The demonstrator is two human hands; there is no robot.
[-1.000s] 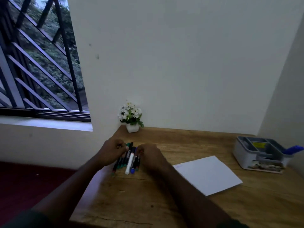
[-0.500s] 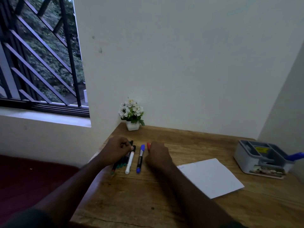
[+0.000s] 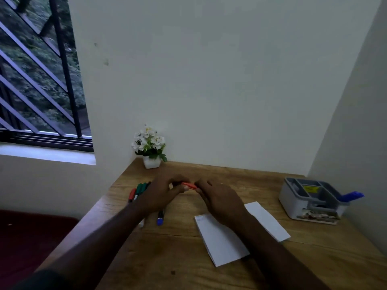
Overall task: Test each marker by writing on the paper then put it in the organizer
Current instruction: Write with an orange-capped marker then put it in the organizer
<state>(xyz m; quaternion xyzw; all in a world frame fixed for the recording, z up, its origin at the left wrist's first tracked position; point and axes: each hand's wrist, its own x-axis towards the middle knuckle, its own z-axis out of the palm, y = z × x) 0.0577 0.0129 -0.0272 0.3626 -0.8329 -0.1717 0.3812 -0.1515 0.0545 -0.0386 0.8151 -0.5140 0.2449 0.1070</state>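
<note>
Above table: both hands (image 3: 189, 195) apparently pinch red marker (image 3: 189, 185).

Wooden table (image 3: 184, 258) set into a wall corner. On it: white flower pot (image 3: 151, 162) at far left corner; markers (image 3: 139, 190) clustered at left edge; blue-capped marker (image 3: 160, 218) just beside; white paper (image 3: 222, 239) at centre; grey organizer (image 3: 310, 200) at far right.

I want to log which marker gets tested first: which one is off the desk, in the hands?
The red-orange marker, held between the left hand and right hand. The blue-capped marker and the green and red markers lie on the desk.
</note>
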